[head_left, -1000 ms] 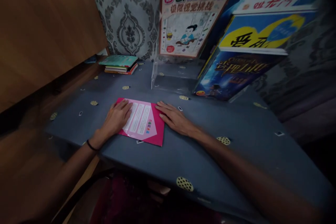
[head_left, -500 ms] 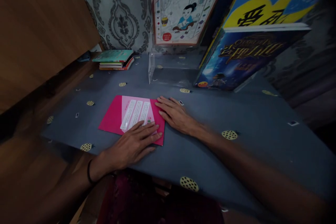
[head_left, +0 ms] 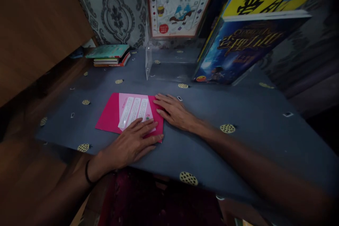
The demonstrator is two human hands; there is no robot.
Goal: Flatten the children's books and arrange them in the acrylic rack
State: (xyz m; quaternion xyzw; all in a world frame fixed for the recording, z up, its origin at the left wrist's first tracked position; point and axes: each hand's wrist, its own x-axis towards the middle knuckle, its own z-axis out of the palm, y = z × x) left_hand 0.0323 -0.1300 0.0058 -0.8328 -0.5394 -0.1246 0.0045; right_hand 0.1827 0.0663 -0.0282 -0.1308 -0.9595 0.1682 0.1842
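Observation:
A thin pink book lies flat on the table, showing a lighter panel with white text boxes. Across its lower right part rests my left hand, fingers stretched out and covering the near edge. A dark band circles that wrist. My right hand lies on the table at the book's right edge, with its outstretched fingertips touching the cover. Neither hand is closed around anything.
The table wears a grey-blue pineapple-print cloth. A small stack of books sits at the back left. A clear acrylic stand holds upright books, including a dark blue book. A wooden cabinet borders the left.
The whole view has shifted slightly, so everything appears a little further left and higher. Both hands keep nearly the same place on the pink book.

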